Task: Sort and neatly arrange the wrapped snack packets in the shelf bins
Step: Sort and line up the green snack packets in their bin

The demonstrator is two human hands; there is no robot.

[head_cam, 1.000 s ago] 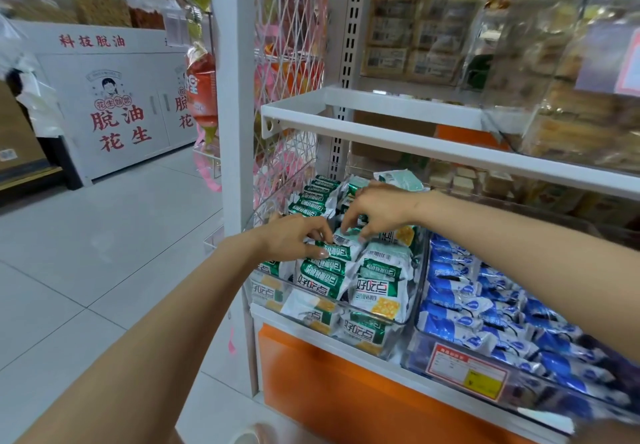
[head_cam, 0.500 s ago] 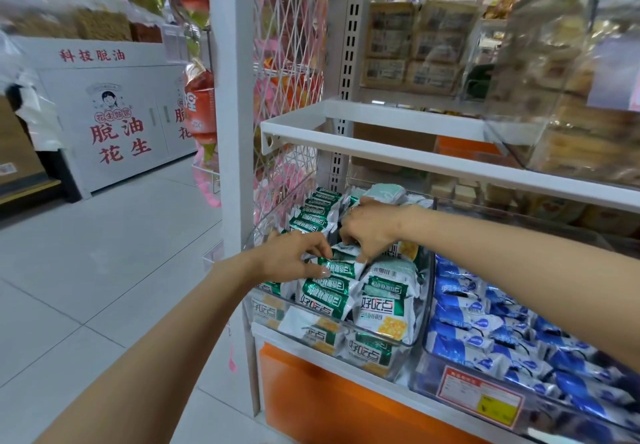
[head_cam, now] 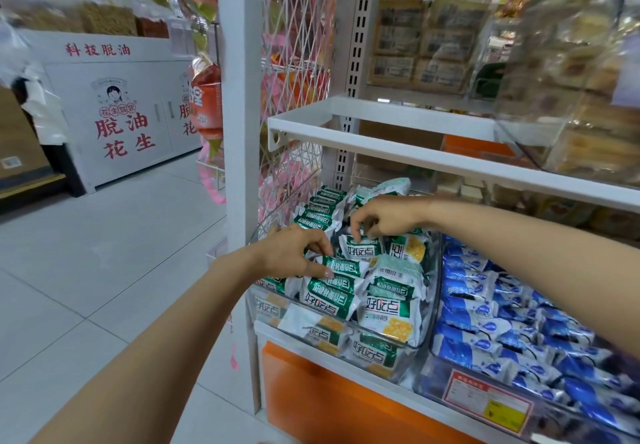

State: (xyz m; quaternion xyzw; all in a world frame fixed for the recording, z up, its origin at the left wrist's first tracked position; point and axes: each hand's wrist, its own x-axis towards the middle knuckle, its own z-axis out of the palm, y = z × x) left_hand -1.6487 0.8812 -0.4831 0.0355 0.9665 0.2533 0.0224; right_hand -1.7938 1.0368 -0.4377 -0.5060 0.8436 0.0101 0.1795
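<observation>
Green snack packets point(head_cam: 341, 300), well over a dozen, lying heaped in one clear bin point(head_cam: 425, 312) on the lower shelf, probably handling light, soft and slippery, so best taking by a crimped end, left grip point(head_cam: 294, 253) pinching one packet, right grip point(head_cam: 384, 215) pinching another's top edge.

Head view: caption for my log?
Left hand and right hand pinch green packets in the clear bin beside blue packets.

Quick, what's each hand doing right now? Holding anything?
Left hand: pinches a flat green packet.
Right hand: pinches the top edge of an upright green packet.
</observation>
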